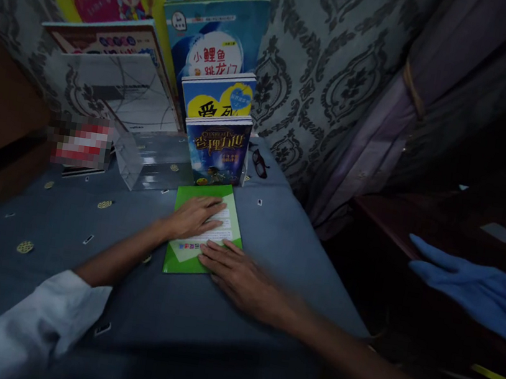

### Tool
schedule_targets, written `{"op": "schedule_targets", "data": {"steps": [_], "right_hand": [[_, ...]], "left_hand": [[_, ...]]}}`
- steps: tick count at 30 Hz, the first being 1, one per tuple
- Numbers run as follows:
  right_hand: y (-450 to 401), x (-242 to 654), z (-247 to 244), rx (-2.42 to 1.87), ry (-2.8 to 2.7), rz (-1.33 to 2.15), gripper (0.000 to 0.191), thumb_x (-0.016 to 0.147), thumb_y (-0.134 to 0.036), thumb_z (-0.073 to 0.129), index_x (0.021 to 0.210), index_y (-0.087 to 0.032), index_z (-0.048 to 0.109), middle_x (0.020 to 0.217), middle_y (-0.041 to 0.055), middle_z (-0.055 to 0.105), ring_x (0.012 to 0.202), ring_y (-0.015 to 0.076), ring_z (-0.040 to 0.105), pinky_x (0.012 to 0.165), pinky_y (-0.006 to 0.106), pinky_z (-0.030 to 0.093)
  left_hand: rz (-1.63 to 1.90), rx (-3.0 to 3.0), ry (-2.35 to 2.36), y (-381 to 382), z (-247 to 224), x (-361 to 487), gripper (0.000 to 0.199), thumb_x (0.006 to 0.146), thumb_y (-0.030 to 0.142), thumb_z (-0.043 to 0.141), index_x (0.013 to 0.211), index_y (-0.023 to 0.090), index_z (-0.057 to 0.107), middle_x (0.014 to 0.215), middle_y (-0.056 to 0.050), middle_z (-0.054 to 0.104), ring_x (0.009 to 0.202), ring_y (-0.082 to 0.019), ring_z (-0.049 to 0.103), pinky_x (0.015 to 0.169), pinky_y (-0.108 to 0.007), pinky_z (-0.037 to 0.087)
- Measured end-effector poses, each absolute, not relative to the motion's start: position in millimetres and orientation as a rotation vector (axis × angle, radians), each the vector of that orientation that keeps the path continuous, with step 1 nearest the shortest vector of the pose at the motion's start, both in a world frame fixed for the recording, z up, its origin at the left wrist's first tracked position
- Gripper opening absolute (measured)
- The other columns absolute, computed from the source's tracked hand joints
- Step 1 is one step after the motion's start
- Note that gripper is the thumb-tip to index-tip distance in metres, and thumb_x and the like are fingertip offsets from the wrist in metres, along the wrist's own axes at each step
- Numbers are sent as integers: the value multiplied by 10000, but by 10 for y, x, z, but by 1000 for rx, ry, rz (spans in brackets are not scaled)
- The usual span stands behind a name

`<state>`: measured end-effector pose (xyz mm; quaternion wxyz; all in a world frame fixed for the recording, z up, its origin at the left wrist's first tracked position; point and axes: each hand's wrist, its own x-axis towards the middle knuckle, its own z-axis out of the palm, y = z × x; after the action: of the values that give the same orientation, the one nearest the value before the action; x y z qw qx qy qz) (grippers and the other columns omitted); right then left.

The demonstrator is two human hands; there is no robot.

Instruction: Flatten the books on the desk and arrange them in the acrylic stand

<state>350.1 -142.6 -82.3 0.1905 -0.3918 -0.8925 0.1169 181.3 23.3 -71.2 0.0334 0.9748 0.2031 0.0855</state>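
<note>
A green book [179, 261] with a pale panel of print lies closed and flat on the cloth-covered table. My left hand [195, 216] rests palm down across its upper part, fingers stretched to the right. Lower down, my right hand [239, 272] lies flat over the book's lower right edge, fingers pointing left. Neither hand grips anything. Just behind the green book stands a dark blue book [218, 150] at the front of a clear stand [132, 163], with more books upright behind it.
Dark glasses [260, 162] lie right of the stand. A blurred red and white item [83, 145] is at the left. Patterned wallpaper [315, 47] and a tied curtain [385, 120] are behind. A blue glove [479, 287] lies on a dark red surface at the right.
</note>
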Motion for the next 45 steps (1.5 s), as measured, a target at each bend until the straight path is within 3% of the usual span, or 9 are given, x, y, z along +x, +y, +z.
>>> {"op": "schedule_targets", "data": {"steps": [6, 12, 17, 22, 27, 35, 45], "right_hand": [[-1410, 3525, -803, -1066, -2468, 369, 420, 1050, -185, 378, 1448, -163, 509, 1512, 109, 521, 1444, 206, 421, 1237, 469, 300], [-1551, 3551, -766, -1049, -2490, 408, 410, 1029, -159, 410, 1417, -116, 535, 1498, 124, 537, 1428, 214, 447, 1239, 454, 296], [-1682, 3576, -759, -1019, -2485, 414, 417, 1014, -143, 441, 1418, -147, 543, 1491, 113, 546, 1421, 217, 457, 1225, 458, 328], [-1668, 3608, -742, -1004, -2415, 433, 391, 1014, -216, 498, 1396, -184, 572, 1451, 91, 591, 1388, 218, 502, 1215, 454, 353], [-1411, 3622, -700, -1043, -2351, 441, 384, 1031, -295, 481, 1392, -213, 583, 1408, 98, 629, 1342, 235, 551, 1173, 466, 410], [-640, 3364, -873, -1220, -2423, 210, 482, 1044, -373, 408, 1433, -105, 505, 1520, 186, 495, 1470, 278, 378, 1231, 542, 281], [-570, 3338, -935, -1307, -2413, 184, 508, 1053, -379, 377, 1473, -104, 455, 1538, 176, 474, 1473, 273, 372, 1240, 529, 262]], "left_hand": [[272, 3043, 760, 562, -759, 2324, 520, 1040, 425, 383, 1447, 120, 491, 1486, -156, 524, 1350, -293, 507, 1118, -430, 393], [331, 3012, 867, 333, -804, 2291, 511, 1047, 397, 372, 1445, 99, 489, 1469, -155, 540, 1327, -296, 516, 1108, -438, 393], [358, 2955, 855, 191, -808, 2251, 528, 1045, 405, 374, 1448, 80, 476, 1476, -167, 528, 1336, -291, 512, 1122, -443, 389], [446, 2909, 852, 159, -787, 1873, 443, 1036, 354, 389, 1411, 151, 511, 1452, -136, 556, 1333, -261, 525, 1135, -451, 402], [549, 2879, 1237, 99, -794, 1215, 413, 1023, 318, 404, 1359, 121, 540, 1337, -170, 615, 1220, -287, 595, 1055, -489, 477], [517, 2824, 1250, 152, -847, 991, 438, 1034, 364, 395, 1392, 146, 520, 1416, -160, 570, 1284, -298, 569, 1071, -490, 484], [513, 2859, 1063, 270, -826, 1064, 443, 1029, 368, 405, 1399, 151, 514, 1430, -170, 565, 1320, -316, 549, 1098, -514, 471]]}}
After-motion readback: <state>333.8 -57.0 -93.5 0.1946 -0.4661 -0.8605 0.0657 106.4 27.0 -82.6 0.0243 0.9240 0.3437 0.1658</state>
